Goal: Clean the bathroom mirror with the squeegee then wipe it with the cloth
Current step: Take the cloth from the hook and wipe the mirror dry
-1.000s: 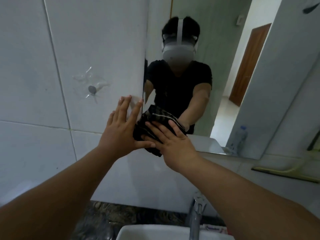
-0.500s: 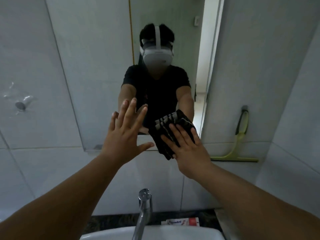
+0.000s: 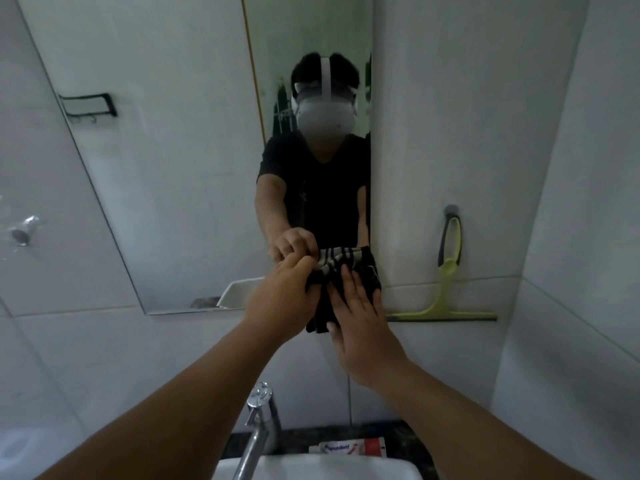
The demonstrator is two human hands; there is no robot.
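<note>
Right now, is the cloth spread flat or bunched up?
Bunched up: the cloth shows folds under the right hand, and the left hand pinches one edge.

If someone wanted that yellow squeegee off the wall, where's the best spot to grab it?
Probably the handle loop of the squeegee, taken from the front and lifted off its wall hook. It hangs upright, blade at the bottom, so the handle is the free, narrow part.
</note>
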